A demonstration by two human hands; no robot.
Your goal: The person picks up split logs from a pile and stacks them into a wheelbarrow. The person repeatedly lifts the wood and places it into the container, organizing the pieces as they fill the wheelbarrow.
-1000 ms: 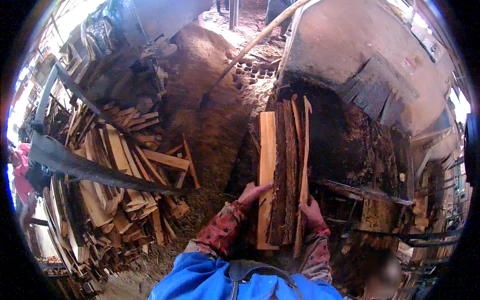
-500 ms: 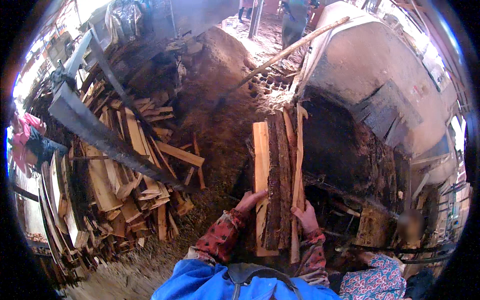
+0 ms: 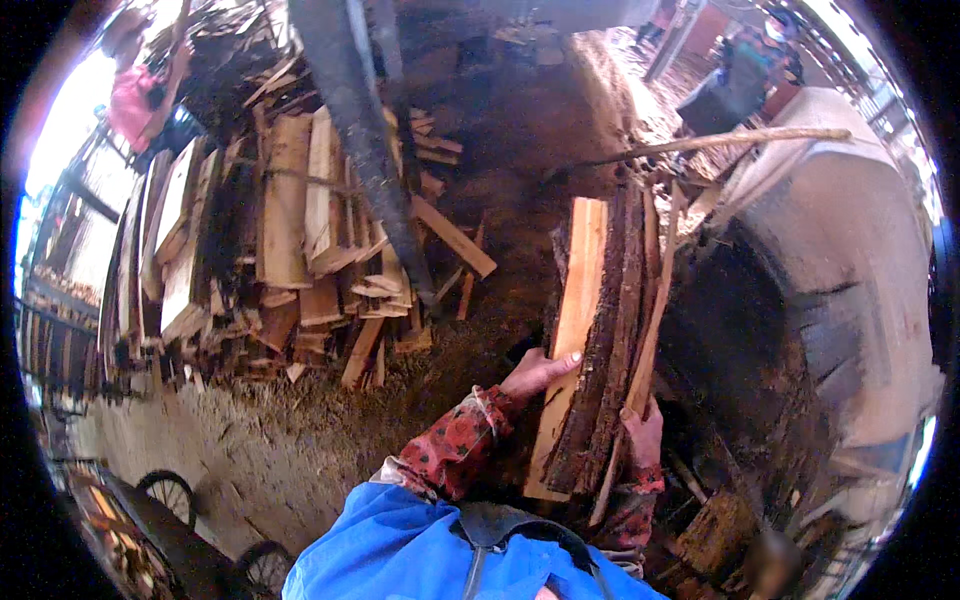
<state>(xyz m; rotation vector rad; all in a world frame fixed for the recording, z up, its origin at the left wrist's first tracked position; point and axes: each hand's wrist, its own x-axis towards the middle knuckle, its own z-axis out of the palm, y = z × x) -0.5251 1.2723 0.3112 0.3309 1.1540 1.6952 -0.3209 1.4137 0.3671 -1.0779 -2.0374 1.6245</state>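
Between my two hands I hold a bundle of long firewood slabs, tilted with the far ends up and to the right. A pale sawn slab (image 3: 578,290) forms its left side. Dark bark-covered slabs (image 3: 612,350) fill the middle, and a thin split strip (image 3: 655,310) lies along the right. My left hand (image 3: 540,375) grips the left side, its thumb over the pale slab. My right hand (image 3: 645,435) is closed round the right edge near the lower end, fingers partly hidden.
A stack of split wood (image 3: 290,220) stands at the left beside a dark post (image 3: 350,110). A wheeled cart (image 3: 130,530) is at lower left. To the right rises a rounded clay structure (image 3: 850,240); a long pole (image 3: 740,142) leans near it. A person in pink (image 3: 135,110) stands far left.
The view has swung left, bringing the wheeled cart into sight. The bundle stays in both hands and now tilts to the right. A patterned garment at lower right has left view.
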